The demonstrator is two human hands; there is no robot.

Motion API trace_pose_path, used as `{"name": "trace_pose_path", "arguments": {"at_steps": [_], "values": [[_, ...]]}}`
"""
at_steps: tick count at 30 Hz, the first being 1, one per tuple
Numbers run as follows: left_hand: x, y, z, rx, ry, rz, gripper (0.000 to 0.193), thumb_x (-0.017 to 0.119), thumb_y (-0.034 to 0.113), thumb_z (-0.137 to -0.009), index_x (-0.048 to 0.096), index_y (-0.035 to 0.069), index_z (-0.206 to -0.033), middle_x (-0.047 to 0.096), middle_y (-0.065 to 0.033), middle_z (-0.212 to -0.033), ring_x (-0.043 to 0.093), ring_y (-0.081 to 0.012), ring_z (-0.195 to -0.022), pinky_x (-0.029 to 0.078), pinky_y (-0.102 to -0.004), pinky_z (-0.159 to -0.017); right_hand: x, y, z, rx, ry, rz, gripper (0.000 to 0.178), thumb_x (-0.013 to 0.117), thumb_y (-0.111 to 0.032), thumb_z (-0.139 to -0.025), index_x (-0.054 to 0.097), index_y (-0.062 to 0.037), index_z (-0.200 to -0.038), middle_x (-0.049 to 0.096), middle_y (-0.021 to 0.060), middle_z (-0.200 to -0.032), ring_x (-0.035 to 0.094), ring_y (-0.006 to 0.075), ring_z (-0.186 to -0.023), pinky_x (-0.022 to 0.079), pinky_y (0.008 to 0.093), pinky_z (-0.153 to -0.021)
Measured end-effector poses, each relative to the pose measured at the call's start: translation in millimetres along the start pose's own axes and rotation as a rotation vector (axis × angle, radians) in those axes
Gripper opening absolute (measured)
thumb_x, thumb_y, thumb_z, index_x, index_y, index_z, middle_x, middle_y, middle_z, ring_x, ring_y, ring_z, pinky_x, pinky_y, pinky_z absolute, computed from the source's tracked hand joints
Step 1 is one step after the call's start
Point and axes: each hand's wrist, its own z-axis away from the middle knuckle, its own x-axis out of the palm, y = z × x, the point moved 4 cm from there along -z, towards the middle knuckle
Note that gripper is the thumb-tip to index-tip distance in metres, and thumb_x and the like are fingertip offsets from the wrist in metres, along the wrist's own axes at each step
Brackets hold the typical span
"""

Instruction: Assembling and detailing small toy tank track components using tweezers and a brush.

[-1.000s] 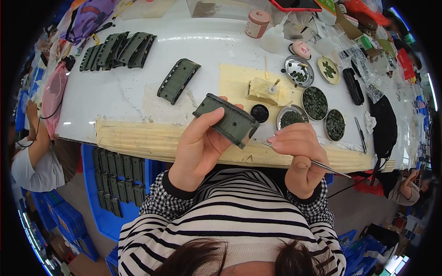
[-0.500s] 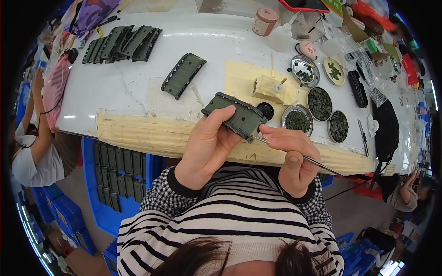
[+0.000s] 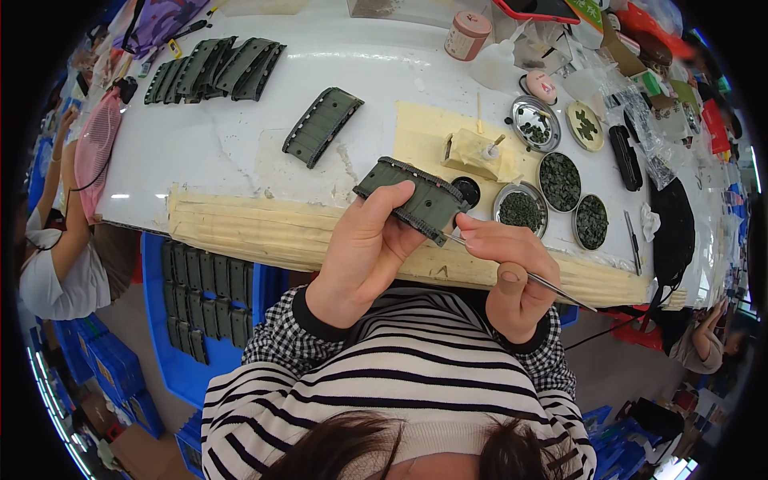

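My left hand holds a curved dark green panel with dark, bumpy long edges, its thumb pressed on the upper face. Pinched in my right hand is a slim metal tool. The tool's tip meets the panel's near right corner; whether it is tweezers or a pick I cannot tell. My right fingertips are close beside that corner. A similar green panel lies on the table beyond my left hand. Just behind the held panel sits a small round black pot.
Round tins of small green pieces stand at the right, near a yellow taped block. More panels lean together at the far left. A blue crate with several panels sits below the table's taped edge. Another person is at left.
Both hands keep almost the same pose, with the tool still at the panel's corner. The table scene has shifted slightly to the right and up in view.
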Motion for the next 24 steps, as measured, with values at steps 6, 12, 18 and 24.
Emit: {"name": "trace_pose_path", "arguments": {"at_steps": [6,12,18,24], "values": [[-2.3,-0.4,-0.3,-0.013,-0.005,0.031,0.029,0.055,0.013,-0.094,0.05,0.001,-0.12,0.059,-0.016,-0.119,0.062,-0.0205,-0.106,0.054,-0.0304,-0.091,2.3,-3.9,-0.2,-0.064,-0.037,0.07,0.017,0.057,0.001,-0.085,0.066,0.0046,-0.099,0.067,0.0187,-0.099,0.067,0.0336,-0.099,0.054,0.0353,-0.084],[-0.2,-0.2,0.7,-0.026,-0.06,0.064,0.033,0.056,0.012,-0.093,0.048,0.002,-0.124,0.058,-0.0164,-0.121,0.061,-0.0218,-0.108,0.053,-0.0331,-0.092,3.7,-7.9,0.0,-0.092,-0.074,0.105,0.021,0.06,0.002,-0.082,0.066,0.0046,-0.102,0.066,0.0195,-0.101,0.066,0.0343,-0.102,0.054,0.0356,-0.084],[1.4,-1.5,1.1,-0.015,-0.056,0.067,0.035,0.056,0.013,-0.093,0.047,0.003,-0.126,0.058,-0.0167,-0.122,0.061,-0.0223,-0.108,0.053,-0.0338,-0.092,1.5,-10.1,1.6,-0.114,-0.115,0.128,0.022,0.063,-0.001,-0.084,0.065,0.0049,-0.104,0.065,0.0201,-0.102,0.065,0.0354,-0.104,0.053,0.0367,-0.086],[2.0,-2.2,1.2,0.006,-0.066,0.065,0.035,0.055,0.013,-0.094,0.047,0.004,-0.126,0.058,-0.0165,-0.122,0.061,-0.0226,-0.108,0.053,-0.0342,-0.092,0.1,-13.0,0.6,-0.107,-0.161,0.157,0.023,0.064,-0.001,-0.083,0.064,0.0045,-0.106,0.064,0.0201,-0.105,0.064,0.0367,-0.106,0.053,0.038,-0.088]]}}
